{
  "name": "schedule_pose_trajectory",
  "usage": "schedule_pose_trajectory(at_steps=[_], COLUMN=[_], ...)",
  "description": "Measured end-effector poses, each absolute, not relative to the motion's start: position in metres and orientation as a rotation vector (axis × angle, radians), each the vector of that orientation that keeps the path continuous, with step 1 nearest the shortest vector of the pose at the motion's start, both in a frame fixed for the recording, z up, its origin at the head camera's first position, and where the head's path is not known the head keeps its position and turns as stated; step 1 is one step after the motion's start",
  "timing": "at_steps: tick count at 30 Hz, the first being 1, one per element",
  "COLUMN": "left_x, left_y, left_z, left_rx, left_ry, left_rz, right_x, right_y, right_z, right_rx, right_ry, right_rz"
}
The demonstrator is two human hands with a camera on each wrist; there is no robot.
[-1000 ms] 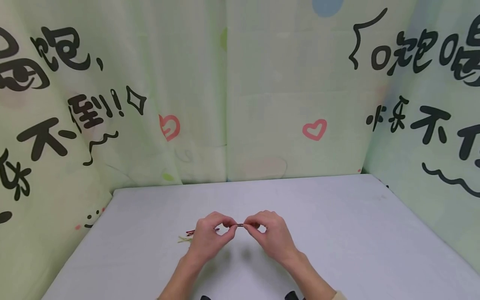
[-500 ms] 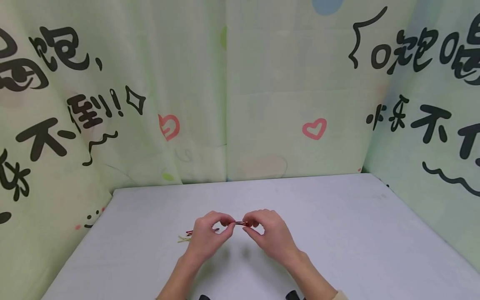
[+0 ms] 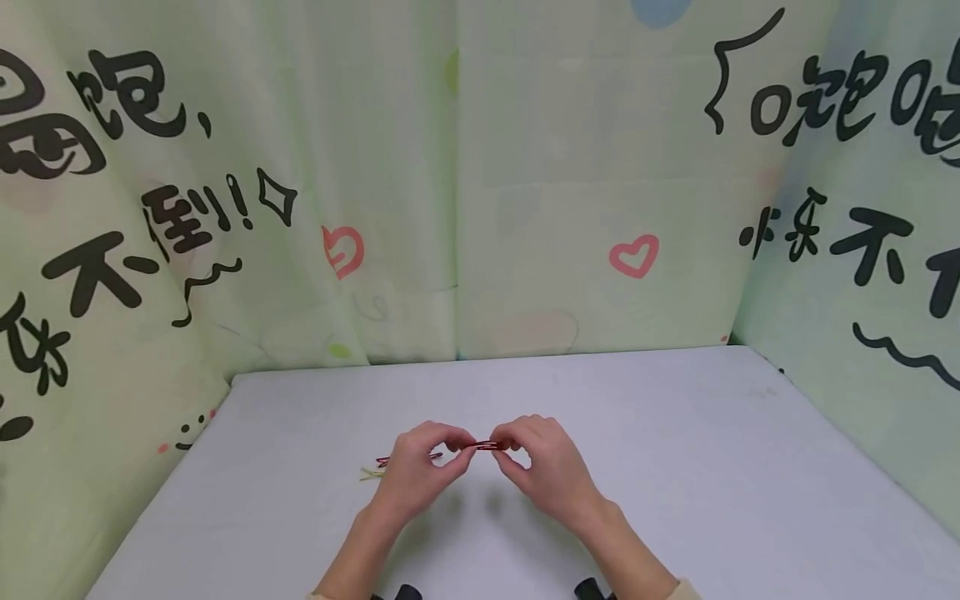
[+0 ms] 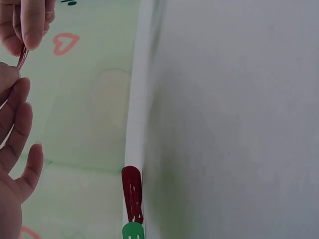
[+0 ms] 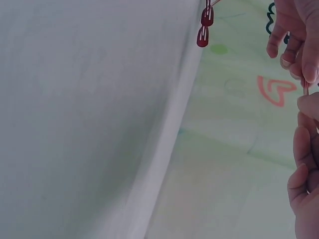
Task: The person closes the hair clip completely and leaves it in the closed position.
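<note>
A dark red snap hair clip (image 3: 488, 446) is held between my two hands above the table. My left hand (image 3: 420, 462) pinches one end between thumb and index finger. At the other end, the thumb and fingers of my right hand (image 3: 546, 475) pinch it too. In the left wrist view a thin part of the hair clip (image 4: 22, 57) shows between the fingertips; the rest is covered. Behind my left hand lie another red hair clip (image 3: 382, 462) and a yellow-green clip (image 3: 371, 475), both partly hidden in the head view.
A white-covered table (image 3: 660, 467) spreads under both hands. Pale green curtains (image 3: 525, 167) with printed lettering enclose it at the back and sides. In the left wrist view, a red clip (image 4: 131, 194) lies end to end with a green clip (image 4: 133, 230).
My right hand has shifted slightly up and right, so more of the red hair clip shows between the hands. My left hand keeps its pinch. The clips on the table stay put.
</note>
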State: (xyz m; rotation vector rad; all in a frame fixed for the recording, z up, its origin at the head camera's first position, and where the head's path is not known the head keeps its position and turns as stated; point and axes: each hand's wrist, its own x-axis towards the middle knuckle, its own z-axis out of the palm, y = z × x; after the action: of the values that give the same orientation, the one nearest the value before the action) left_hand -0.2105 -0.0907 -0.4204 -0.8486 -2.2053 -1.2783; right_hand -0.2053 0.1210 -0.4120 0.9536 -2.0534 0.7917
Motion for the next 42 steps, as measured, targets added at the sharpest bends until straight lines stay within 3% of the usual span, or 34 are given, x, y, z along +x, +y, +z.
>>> schedule_pose_trajectory(at_steps=[17, 42], left_x=[-0.219, -0.224], left_y=[-0.113, -0.193], left_z=[-0.425, -0.424], left_rx=[-1.037, -0.849], left_ry=[-2.228, -2.540], left_rz=[-1.161, -0.953], right_x=[-0.213, -0.228], right_y=[0.134, 0.187], right_z=[-0.414, -0.414], right_rx=[0.945, 0.745], right_ry=[-2.189, -2.571], right_rz=[0.841, 1.001])
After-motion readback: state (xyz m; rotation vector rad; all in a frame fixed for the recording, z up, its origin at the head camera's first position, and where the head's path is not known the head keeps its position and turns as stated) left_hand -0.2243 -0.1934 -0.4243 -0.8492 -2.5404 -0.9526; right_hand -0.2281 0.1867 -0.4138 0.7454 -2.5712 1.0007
